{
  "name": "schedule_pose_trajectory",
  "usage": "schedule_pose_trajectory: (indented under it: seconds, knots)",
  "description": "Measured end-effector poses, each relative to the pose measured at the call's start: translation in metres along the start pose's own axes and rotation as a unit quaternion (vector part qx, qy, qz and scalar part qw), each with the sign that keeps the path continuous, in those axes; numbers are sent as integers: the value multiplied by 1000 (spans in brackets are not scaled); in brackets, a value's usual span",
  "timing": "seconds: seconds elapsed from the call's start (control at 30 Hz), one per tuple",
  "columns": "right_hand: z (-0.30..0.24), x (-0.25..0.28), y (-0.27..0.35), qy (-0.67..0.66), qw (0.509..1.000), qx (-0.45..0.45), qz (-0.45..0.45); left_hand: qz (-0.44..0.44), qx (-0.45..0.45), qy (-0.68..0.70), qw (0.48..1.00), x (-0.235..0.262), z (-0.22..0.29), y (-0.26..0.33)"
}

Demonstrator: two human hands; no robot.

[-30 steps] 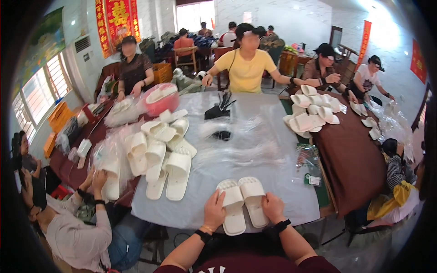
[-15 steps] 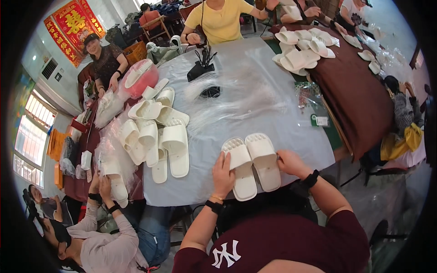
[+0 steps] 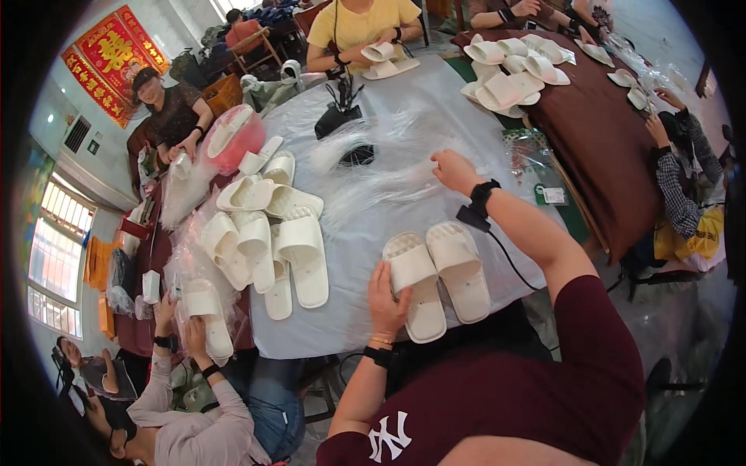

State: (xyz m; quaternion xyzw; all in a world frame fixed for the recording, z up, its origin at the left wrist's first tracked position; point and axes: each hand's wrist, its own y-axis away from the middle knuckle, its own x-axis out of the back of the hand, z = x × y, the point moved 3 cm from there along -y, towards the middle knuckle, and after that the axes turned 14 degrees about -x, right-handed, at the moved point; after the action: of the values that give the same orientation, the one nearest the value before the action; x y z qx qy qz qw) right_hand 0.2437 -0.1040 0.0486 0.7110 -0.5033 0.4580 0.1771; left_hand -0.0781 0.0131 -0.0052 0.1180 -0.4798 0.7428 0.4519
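The right hand [image 3: 452, 168] has left the pair of white slippers [image 3: 437, 273], reaching open toward clear bags [image 3: 388, 167] at twelve o'clock; the left hand [image 3: 386, 293] stays pressing the left slipper on the worktop [image 3: 350, 233].

The pair of slippers [image 3: 437, 276] is creamy white with a dotted footbed, lying on a pale grey-white tablecloth [image 3: 365, 225] beside a heap of slippers [image 3: 264, 229] in the same cream. The neighbouring table [image 3: 602, 140] is dark brown, the bowl [image 3: 237, 140] is pink, and the wall hanging [image 3: 109, 58] is red with gold figures. The shirt [image 3: 536, 388] is maroon with a white emblem, the wristband [image 3: 483, 194] black, and a person across the table wears a yellow top [image 3: 365, 19].
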Motion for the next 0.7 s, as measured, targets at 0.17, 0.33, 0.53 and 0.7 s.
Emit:
schedule_pose_trajectory:
  seconds: [0.17, 0.33, 0.53, 0.7]
  knots:
    - [-14, -27, -39, 43, 995, -75, -46, -7, 8, -11, 1000, -2, 3, 0]
    - [-21, -37, -42, 51, 994, -81, -47, 5, 5, -2, 1000, 0, 3, -2]
    - [-17, -35, -43, -53, 996, -73, 24, -6, -7, -22, 1000, 5, 2, -4]
    - [-20, -55, -36, 29, 996, -79, -14, 15, -3, -11, 1000, 8, 6, 1]
